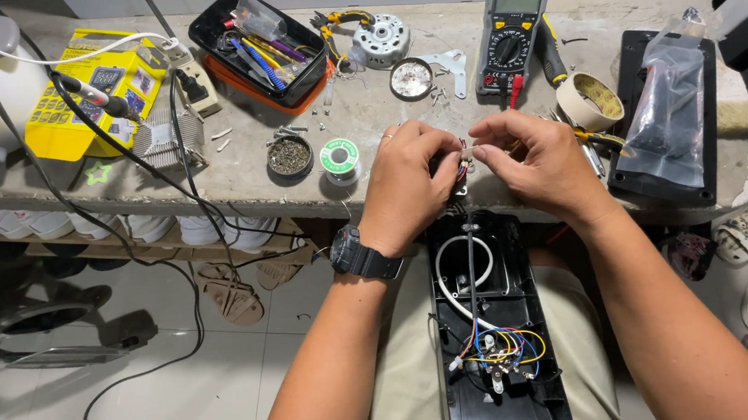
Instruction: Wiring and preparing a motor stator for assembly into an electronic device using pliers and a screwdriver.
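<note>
— What's the biggest thing there?

— One long concrete bench (250, 172). Next, one open black casing (498, 336) lying on the person's lap, with coloured wires (509, 344) and one white tube (455, 271) inside it.

— And on the bench?

— One black tray of tools (260, 51), one yellow package (92, 87), one meter (512, 24), one roll of tape (589, 99), one green spool of solder (340, 157), and two round tins, one (290, 157) beside the spool, one (411, 78) near the meter.

— The hands?

— Two. The left hand (409, 188), with one black watch (360, 256) at its wrist, is curled tight around a bundle of wires (461, 171) that comes up from the casing. The right hand (545, 164) pinches one small piece (471, 148) at the bundle's tip between thumb and forefinger; what it is, I cannot tell. Both are just above the bench's front edge.
</note>
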